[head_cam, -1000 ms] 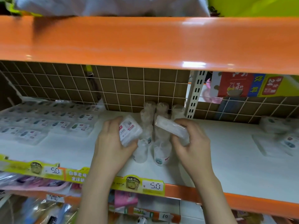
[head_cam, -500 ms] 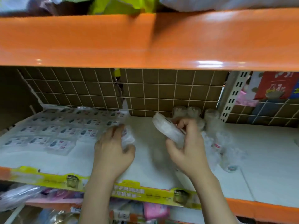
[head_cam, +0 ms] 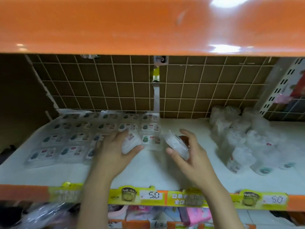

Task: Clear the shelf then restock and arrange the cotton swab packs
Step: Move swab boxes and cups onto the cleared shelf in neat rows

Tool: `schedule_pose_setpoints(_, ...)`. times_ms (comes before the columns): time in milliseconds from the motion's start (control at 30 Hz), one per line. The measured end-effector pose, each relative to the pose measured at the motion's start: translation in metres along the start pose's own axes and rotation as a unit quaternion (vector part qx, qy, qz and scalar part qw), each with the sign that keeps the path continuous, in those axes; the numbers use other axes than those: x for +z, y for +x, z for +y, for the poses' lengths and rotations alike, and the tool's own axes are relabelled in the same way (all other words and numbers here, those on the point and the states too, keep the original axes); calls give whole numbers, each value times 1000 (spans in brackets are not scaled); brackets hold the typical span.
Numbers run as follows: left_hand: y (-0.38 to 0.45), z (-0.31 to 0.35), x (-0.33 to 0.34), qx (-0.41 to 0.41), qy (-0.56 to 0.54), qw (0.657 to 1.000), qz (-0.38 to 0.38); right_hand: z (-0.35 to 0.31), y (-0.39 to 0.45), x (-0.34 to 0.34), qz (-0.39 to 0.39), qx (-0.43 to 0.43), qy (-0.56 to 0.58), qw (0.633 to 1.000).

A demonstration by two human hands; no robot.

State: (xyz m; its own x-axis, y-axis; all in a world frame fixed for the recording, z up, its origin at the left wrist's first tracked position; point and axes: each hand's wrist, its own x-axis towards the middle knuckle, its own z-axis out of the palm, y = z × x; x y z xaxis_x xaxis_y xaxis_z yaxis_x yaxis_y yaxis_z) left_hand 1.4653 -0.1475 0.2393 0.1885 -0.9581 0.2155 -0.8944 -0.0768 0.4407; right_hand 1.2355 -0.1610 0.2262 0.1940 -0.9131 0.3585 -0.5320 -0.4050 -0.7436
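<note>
Two clear cotton swab packs are shown being carried toward the flat packs (head_cam: 92, 138) laid out on the left of the white shelf (head_cam: 148, 176). One pack (head_cam: 131, 143) is gripped in the left hand (head_cam: 113, 151), fingers curled over its top and thumb under its near edge, at the right edge of the laid-out group; the other pack (head_cam: 177, 144) is held tilted on its edge in the right hand (head_cam: 189, 156), pinched between thumb and fingers just above the bare shelf. The step is judged to be the setting down of each pack in line with the existing rows; it is best done by lowering the pack flat, label up, edge against its neighbour, and the tilted pack is to be levelled first. Roughly four rows of flat packs are counted, about five across, though blur prevents an exact figure. A loose cluster of round clear tubs (head_cam: 244, 139), perhaps a dozen, lies well apart on the right. Three yellow price tags (head_cam: 151, 195) are seen on the shelf's front edge.
</note>
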Motion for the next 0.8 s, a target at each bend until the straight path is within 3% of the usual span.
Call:
schedule_pose_setpoints(200,1,-21,18,81,48,990,-109,7,-5,11,17,9,-73,997)
schedule_pose_setpoints(400,-4,-42,28,74,16,982,-175,3,-6,30,-12,-7,-119,993)
schedule_pose_setpoints(567,-6,-48,25,59,-12,985,-159,0,-8,44,-54,-15,-144,988)
schedule_pose_setpoints(800,-3,-69,9,-5,-13,997,-74,-8,6,57,-77,-34,-195,977)
